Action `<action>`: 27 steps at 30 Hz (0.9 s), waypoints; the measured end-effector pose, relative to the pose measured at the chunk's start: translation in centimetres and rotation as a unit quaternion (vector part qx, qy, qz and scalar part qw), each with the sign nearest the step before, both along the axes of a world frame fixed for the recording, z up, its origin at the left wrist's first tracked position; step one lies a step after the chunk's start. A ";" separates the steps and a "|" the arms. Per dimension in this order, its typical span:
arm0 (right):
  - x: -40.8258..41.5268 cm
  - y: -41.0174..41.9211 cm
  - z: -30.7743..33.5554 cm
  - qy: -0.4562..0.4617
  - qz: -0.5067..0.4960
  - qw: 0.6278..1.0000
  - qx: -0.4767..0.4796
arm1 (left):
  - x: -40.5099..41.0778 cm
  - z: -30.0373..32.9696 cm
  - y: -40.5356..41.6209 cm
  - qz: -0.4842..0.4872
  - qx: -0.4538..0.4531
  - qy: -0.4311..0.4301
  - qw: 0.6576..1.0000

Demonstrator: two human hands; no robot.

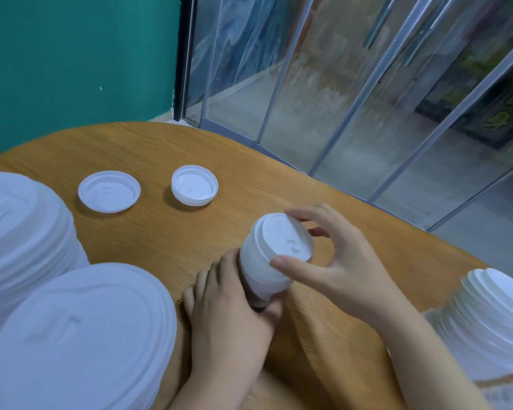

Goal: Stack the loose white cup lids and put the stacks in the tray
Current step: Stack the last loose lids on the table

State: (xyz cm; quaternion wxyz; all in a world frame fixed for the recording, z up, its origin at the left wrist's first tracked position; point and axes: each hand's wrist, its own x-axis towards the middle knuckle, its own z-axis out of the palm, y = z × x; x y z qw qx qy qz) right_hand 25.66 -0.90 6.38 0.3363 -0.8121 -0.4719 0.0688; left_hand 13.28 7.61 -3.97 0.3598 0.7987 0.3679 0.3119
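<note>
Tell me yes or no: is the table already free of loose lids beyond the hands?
No, a single lid and a short lid stack lie on the wooden table, apart from each other, beyond both hands.

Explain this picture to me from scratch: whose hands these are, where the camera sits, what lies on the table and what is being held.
There is no machine here: a person works with bare hands, filmed by a camera on their head looking down. The left hand grips a stack of white cup lids, held tilted above the wooden table; the right hand pinches the top lid. Farther away on the table lie a single lid upside down and a short stack of upside-down lids. Two tall stacks loom near left, another stack near right. No tray can be made out.
</note>
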 end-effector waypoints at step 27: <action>0.3 0.3 0.6 0.060 0.009 0.989 -0.132 | -0.1 0.9 0.5 -0.002 -0.040 -0.009 0.999</action>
